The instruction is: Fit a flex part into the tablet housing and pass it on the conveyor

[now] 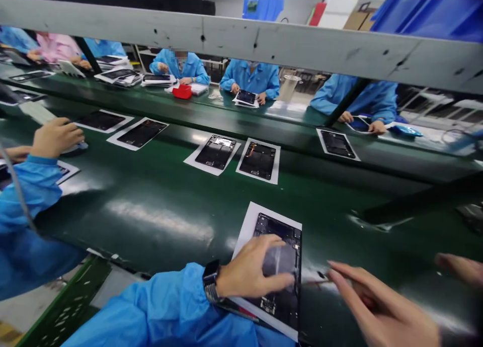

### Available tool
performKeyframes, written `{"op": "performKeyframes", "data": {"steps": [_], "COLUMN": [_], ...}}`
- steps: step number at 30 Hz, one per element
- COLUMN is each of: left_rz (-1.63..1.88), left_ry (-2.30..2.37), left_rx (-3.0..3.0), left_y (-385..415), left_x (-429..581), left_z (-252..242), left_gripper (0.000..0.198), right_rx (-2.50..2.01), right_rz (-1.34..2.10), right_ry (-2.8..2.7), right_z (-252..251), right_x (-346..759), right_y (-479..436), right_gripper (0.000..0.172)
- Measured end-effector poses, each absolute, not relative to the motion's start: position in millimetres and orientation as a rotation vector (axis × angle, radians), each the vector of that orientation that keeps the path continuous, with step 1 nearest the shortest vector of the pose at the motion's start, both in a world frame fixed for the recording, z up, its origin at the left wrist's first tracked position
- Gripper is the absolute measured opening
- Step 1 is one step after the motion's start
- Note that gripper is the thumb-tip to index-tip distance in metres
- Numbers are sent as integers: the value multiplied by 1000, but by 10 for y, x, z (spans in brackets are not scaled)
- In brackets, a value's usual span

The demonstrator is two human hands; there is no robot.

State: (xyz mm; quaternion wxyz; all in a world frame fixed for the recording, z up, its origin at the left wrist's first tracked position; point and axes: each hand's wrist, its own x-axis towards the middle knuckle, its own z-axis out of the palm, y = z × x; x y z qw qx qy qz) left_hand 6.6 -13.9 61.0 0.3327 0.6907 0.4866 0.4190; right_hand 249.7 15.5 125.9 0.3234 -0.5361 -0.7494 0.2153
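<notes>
My left hand (252, 269), in a blue sleeve with a dark wristwatch, lies with fingers spread over an opened tablet housing (285, 231). The black housing rests on a white sheet (247, 226) at the bench's near edge, and the hand hides part of its middle. To the right, my right hand (381, 299) is closed in a pinch, slightly blurred. From its fingertips a thin brownish flex cable (317, 282) points towards the housing; its far end is hard to make out.
More tablet housings (258, 160) on white sheets lie across the green bench (158, 206). A co-worker's hand (56, 136) is at the left, another person's fingers (462, 269) at the right edge. A metal beam (241, 35) crosses above; people in blue sit beyond.
</notes>
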Motion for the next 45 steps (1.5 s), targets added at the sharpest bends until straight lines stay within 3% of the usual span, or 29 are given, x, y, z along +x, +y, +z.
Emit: {"op": "performKeyframes", "data": {"steps": [3,9,11,17,24,37,45], "left_rz": [1025,927,886,795,715,784,817], "left_ry": [1280,1570,1592,1648,1595,1480,1462], "left_rx": [1778,2284,2475,2695,2742,2741,2700], "left_y": [-160,-58,-17,101,168,164,165], "left_x": [178,50,-44,-189,-215,-220,-212], "left_z": [553,281,230,113,119,100,49], "left_gripper": [77,22,13,15,16,18,18], "right_rx": [-1394,-1368,-1374,-1447,-1517,-1612,-1412], "right_rz": [836,1177,1228,1100,1073,846,549], "right_ry": [-1982,-1954,-1984,-2249,-2339,-2596,-2793], "right_z": [1168,809,636,258,190,319,316], "right_x": [2187,1770,1668,1399,1296,1323,1359], "right_y": [464,1069,1216,1527,1668,1632,1539], "right_gripper": [30,29,24,12,3,25,21]}}
